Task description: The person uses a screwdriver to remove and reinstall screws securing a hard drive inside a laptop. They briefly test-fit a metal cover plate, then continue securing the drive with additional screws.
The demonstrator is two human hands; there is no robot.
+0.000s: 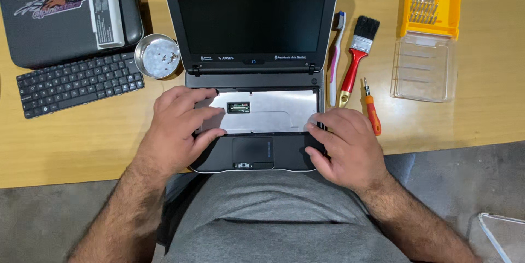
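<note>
A small black laptop (251, 79) stands open at the table's near edge, its keyboard taken out so a bare metal plate (273, 111) shows above the touchpad (253, 151). My left hand (178, 126) rests on the laptop's left side, fingers laid on the plate's left edge. My right hand (344, 145) presses on the right side of the palm rest, fingertips at the plate's right corner. Neither hand holds a tool.
The removed keyboard (79, 83) lies at left below a closed dark laptop (60, 11). A round metal dish (157, 56) holds small screws. Right of the laptop lie a toothbrush (334, 60), a red-handled paintbrush (356, 58), an orange screwdriver (372, 112) and a yellow bit case (429, 3) with clear lid (424, 68).
</note>
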